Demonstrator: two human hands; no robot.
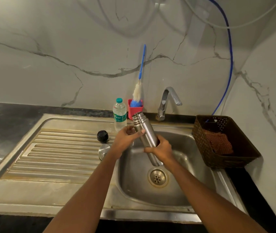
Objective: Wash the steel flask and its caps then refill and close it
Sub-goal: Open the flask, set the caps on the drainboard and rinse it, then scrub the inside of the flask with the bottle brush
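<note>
I hold the steel flask [144, 132] tilted over the sink basin [181, 190], its open threaded mouth pointing up and away toward the wall. My left hand [125, 138] grips its upper body, thumb across the front. My right hand [161, 149] wraps around its lower half. The black inner cap [102, 136] stands on the ribbed drainboard [54, 153]. Just nearer, the round steel outer cap [104, 150] lies at the drainboard's edge, partly hidden by my left forearm.
A chrome tap [168, 101] rises behind the basin, no water running. A plastic water bottle [120, 114] and a red holder [135, 110] with a blue-handled bottle brush [140, 73] stand at the back. A brown basket [223, 142] with a cloth sits right of the sink.
</note>
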